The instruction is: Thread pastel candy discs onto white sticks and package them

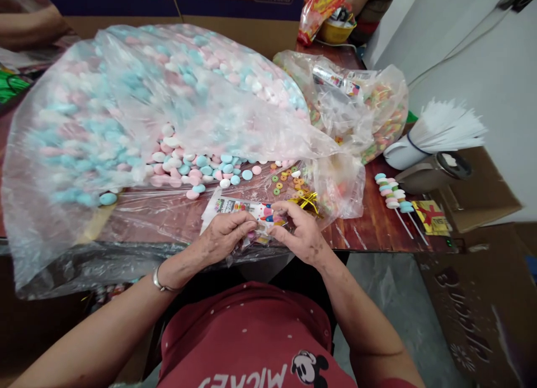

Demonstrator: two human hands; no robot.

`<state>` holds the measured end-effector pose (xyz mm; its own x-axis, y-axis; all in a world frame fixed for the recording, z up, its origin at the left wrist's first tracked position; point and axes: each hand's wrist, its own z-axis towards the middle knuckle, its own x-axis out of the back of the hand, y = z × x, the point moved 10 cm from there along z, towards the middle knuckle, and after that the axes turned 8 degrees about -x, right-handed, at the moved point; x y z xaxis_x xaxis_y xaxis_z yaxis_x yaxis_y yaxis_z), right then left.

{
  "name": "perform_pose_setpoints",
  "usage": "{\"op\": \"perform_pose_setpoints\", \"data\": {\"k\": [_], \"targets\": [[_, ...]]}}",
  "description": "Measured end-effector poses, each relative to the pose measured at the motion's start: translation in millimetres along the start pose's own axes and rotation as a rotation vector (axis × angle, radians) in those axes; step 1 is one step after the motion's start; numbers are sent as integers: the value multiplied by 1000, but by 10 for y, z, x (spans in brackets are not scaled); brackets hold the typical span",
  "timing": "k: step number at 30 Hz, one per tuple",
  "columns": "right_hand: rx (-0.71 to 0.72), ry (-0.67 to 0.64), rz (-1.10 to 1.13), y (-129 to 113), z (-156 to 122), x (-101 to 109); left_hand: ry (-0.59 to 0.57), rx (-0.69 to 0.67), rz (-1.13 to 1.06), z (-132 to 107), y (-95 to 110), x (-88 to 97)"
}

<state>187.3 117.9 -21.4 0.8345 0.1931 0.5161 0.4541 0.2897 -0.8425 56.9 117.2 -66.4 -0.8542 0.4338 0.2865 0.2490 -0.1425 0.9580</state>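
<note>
My left hand (226, 240) is closed, its thumb and fingers pinching a small clear printed plastic bag (241, 206) at the table's front edge. My right hand (302, 234) curls round the other side of the bag, fingertips and thumb on it. Something pinkish shows through the plastic under my left fingers, partly hidden. Just beyond my right hand lie gold twist ties (308, 202) and loose ring-shaped candies (284, 178) in orange and green. Pink, white and blue oval candies (205, 170) spill from a large clear plastic bag (176, 108) on the left.
Another clear bag (386, 114) holds ring candies, with printed packaging on top. Skewered candies (393, 193) lie right, beside a yellow packet (431, 217). White sticks (453, 125) stand in a white mug (405, 153) beside a steel mug (434, 173). A person's arm (31, 29) shows far left.
</note>
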Motion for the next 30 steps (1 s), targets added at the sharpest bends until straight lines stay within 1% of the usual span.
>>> {"op": "perform_pose_setpoints", "data": {"k": [2,4,6,9,11,12,13,14,15,16,18,20,22,25,27,28,29,30], "targets": [[-43,-27,26,50,-14,-17,22,-33,27,4,13,15],[-54,-28,32,64,-37,-35,26,-41,32,5,7,2],[-60,-9,22,53,-76,-51,-6,9,8,-9,-51,-57],[-54,16,17,3,-166,-51,-43,119,1,-60,-150,-135],[-34,59,13,-9,-239,59,-53,133,26,-81,-145,-157],[-33,117,-14,16,-282,190,-55,116,37,-83,-116,-160],[-56,205,-90,75,-334,379,-57,93,44,-83,-79,-162],[-99,310,-188,160,-401,614,-53,71,45,-84,-41,-157],[-159,437,-340,252,-490,892,-52,57,39,-87,-11,-153],[-264,545,-551,370,-588,1170,-51,51,34,-93,9,-150],[-380,653,-679,601,-752,1633,-49,55,27,-108,19,-140],[-516,661,-805,866,-862,1947,-44,67,27,-119,0,-129],[-634,631,-900,1104,-936,2119,-27,77,20,-119,-26,-113],[-712,586,-957,1331,-990,2203,4,99,-4,-110,-58,-87],[-686,617,-990,1331,-1021,2248,33,113,-12,-110,-60,-48],[-641,667,-1006,1266,-1045,2280,42,115,-14,-111,-55,-26],[-548,746,-993,1138,-1078,2309,46,112,-19,-112,-49,-4],[-502,787,-968,1045,-1118,2326,44,110,-29,-114,-47,17]]}}
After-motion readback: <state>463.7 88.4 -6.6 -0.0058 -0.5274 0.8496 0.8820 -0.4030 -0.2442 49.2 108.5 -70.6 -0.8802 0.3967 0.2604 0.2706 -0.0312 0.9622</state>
